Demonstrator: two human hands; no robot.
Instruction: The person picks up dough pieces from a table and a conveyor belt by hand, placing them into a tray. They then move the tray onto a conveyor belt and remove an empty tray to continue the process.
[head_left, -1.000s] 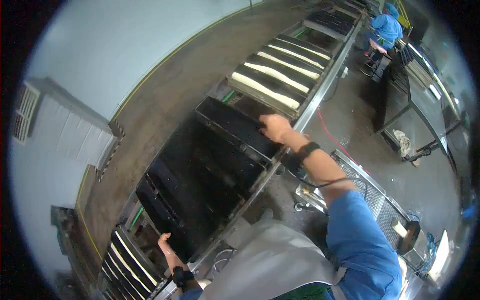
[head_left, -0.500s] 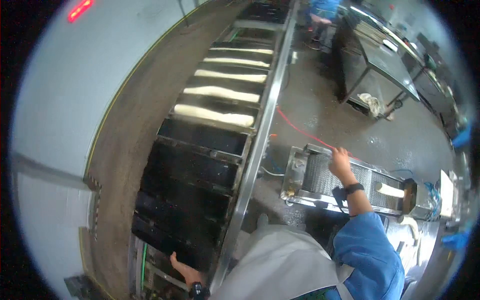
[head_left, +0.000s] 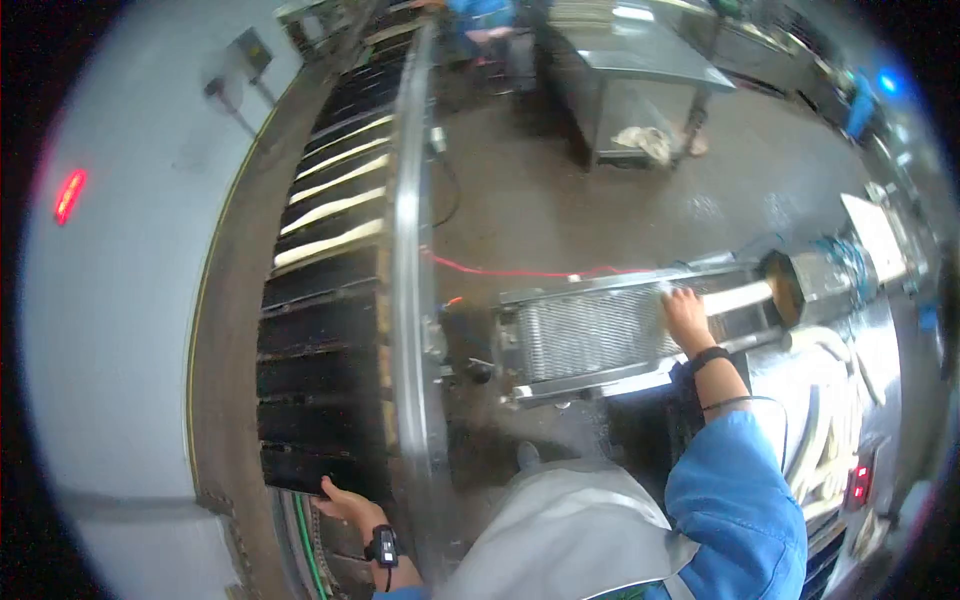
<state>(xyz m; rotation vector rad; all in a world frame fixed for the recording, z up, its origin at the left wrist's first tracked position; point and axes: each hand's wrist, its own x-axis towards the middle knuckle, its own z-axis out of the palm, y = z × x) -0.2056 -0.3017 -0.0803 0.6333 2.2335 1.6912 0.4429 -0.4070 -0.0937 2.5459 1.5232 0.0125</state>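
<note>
On the right, my right hand is curled over the front end of a pale dough strip. The strip lies on a small metal mesh conveyor and comes out of a steel machine outlet. A little pale dough shows past my fingers; the grip itself is partly hidden. At lower left, my left hand is open, fingers stretched, at the near edge of a black tray on the long conveyor. Farther up that line, several dough strips lie crosswise, one per tray.
A steel rail runs along the long conveyor. Loose dough pieces lie on a metal surface at right, near a red-lit display. Behind stand a steel table and a person in blue. A red cord crosses the floor.
My view has turned to the right. The dough strip reaches farther out of the outlet, and my right hand, earlier apart from it, is now at its end. My left hand stays by the black trays.
</note>
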